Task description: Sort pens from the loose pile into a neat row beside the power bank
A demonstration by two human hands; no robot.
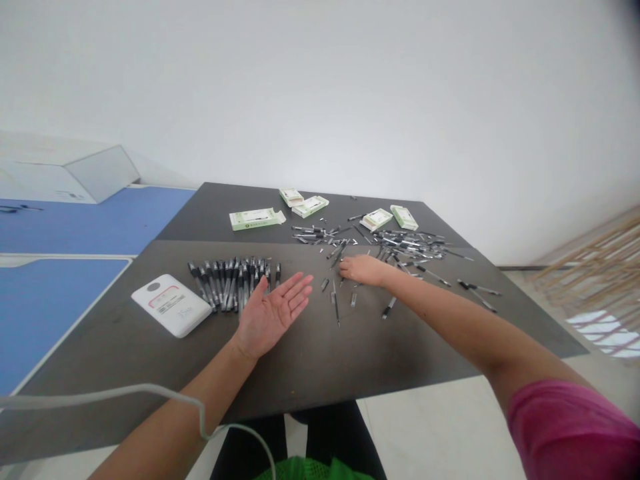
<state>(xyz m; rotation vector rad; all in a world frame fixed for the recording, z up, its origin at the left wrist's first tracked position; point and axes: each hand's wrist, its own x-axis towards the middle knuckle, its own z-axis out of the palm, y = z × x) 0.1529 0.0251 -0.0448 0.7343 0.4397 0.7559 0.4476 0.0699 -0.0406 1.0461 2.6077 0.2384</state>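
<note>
My left hand (274,313) is held palm up over the table's front part, fingers stretched out and nothing lying on the palm. Just behind it lies a row of assembled black-and-clear gel pens (227,283), partly covered by the hand. My right hand (364,269) reaches down among loose pen parts, its fingers bent together at the tabletop; what they pinch, if anything, is hidden. Near those fingers are a thin pen piece (337,310) and a small clear cap (353,299). To their right spreads a heap of pen barrels and parts (410,245).
Green-and-white pen boxes (256,219) lie along the back of the dark table (320,373). A white rounded case (171,305) sits left of the pen row. A pale cable (150,388) crosses my left forearm. Blue-topped tables (55,293) with a white box (65,170) adjoin at left.
</note>
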